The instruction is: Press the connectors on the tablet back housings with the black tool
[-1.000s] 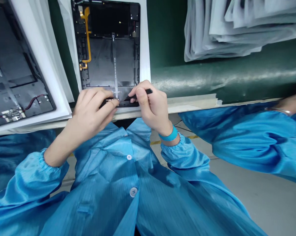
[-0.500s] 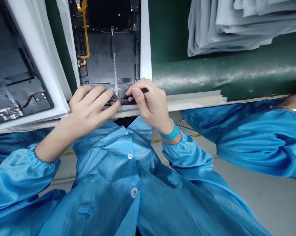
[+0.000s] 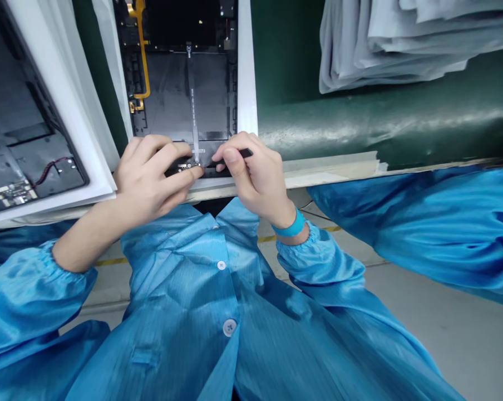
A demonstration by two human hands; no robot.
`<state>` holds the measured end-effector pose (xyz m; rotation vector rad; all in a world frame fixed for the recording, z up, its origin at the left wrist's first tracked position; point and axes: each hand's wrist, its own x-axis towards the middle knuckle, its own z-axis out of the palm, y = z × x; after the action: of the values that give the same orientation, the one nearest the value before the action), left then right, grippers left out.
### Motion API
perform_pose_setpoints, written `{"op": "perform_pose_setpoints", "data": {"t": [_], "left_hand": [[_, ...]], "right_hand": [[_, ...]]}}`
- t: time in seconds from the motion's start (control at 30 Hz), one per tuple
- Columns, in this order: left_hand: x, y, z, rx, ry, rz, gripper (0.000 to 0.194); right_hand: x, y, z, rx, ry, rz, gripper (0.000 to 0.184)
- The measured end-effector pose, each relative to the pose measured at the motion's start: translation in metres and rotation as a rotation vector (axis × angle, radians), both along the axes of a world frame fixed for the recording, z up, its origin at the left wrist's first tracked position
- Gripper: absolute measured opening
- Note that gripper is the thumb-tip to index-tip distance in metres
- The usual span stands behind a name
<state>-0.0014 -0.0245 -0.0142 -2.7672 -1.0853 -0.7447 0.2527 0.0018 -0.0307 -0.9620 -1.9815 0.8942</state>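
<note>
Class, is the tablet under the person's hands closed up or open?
Open: the tablet shows its insides, with a yellow ribbon cable and no cover on top.

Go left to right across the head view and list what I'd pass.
Dark tablet housing with red wire, left hand, right hand holding black tweezers, folded pale grey sheets.
</note>
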Motion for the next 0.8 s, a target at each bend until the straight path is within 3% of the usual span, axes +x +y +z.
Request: {"op": "perform_pose_setpoints", "data": {"t": [0.33,0.57,0.8], "left_hand": [[-0.008,-0.001,-0.001,-0.362,-0.01,0.072,0.027],[-0.006,-0.001,-0.006,-0.325,-0.016,0.067,0.028],[-0.006,0.0,-0.011,-0.399,-0.057,0.075,0.032]], "right_hand": [[0.001,-0.001,0.002,-0.029,-0.001,0.003,0.046],[0.0,0.001,-0.001,-0.015,-0.018,0.008,0.047],[-0.001,0.001,0.004,-0.081,-0.01,-0.013,0.049]]}}
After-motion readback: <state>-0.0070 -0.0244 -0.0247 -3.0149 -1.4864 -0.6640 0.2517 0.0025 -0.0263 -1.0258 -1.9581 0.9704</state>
